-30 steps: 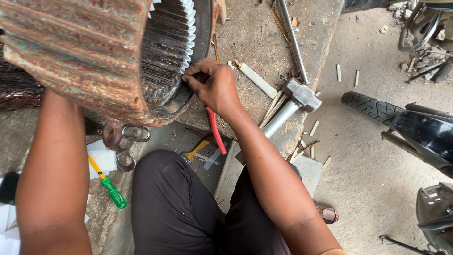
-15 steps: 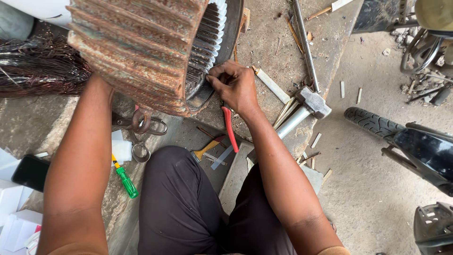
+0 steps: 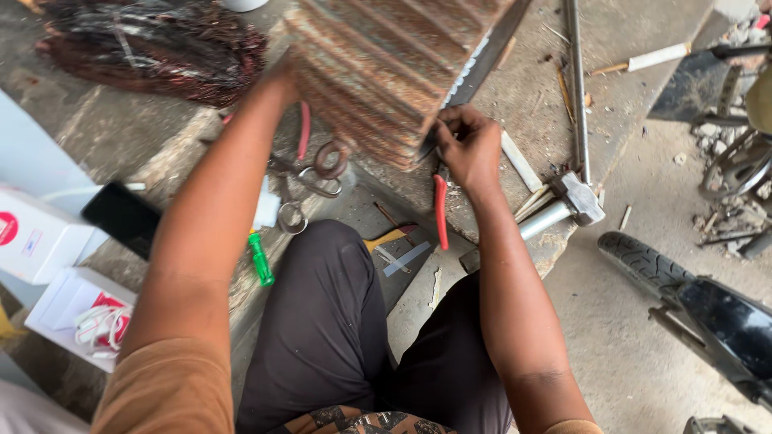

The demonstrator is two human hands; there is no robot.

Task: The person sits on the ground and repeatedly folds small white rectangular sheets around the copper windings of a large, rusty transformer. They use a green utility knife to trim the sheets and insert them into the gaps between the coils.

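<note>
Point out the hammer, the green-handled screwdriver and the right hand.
hammer (image 3: 576, 198): head view, on its metal head.
green-handled screwdriver (image 3: 260, 261): head view, on the green handle.
right hand (image 3: 470, 149): head view, on the back of the hand.

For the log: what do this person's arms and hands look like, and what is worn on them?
Both arms are bare from the short sleeves down. The left arm leaves an orange-tan sleeve; the right arm shows only a sliver of the same cloth near the bottom edge. The right hand has no glove, ring or watch. The left hand is hidden behind the ribbed motor housing.
</note>
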